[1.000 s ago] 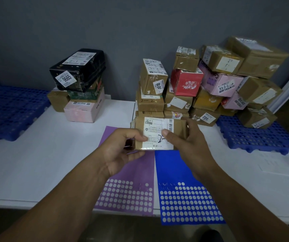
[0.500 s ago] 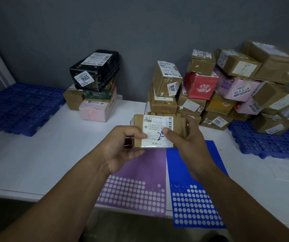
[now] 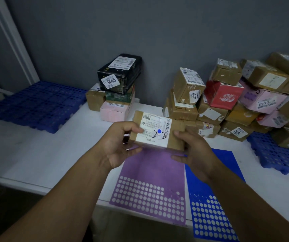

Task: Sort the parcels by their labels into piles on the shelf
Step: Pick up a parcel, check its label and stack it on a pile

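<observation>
**Both hands hold a parcel marked "2-2" above the bench**

We are looking down past two forearms. A small brown parcel (image 3: 176,132) is raised just above the near middle of the white bench (image 3: 35,154), over a purple sticker sheet (image 3: 150,180). The left hand (image 3: 121,145) grips the parcel's left end, fingers curled round it and thumb on top. The right hand (image 3: 194,151) grips the right end the same way, thumb above and fingers beneath. The parcel's white label (image 3: 150,137) faces us, with "2-2" handwritten on it and a round blue dot (image 3: 159,131) stuck beside the number.

To the right of the purple sheet lies a blue sticker sheet (image 3: 210,206). At the far left, against the wall, stands a short stack topped by a black box (image 3: 121,72) marked "2-1". Further right is a brown stack (image 3: 182,109) with a box marked "2-2", and beyond it a loose heap of parcels (image 3: 262,95).

We judge the step in hand to be reading and marking the label (the dot suggests marking is done). The next move calls for carrying the parcel forward to the "2-2" stack and setting it down flat and square, since the top box there sits tilted.
</observation>
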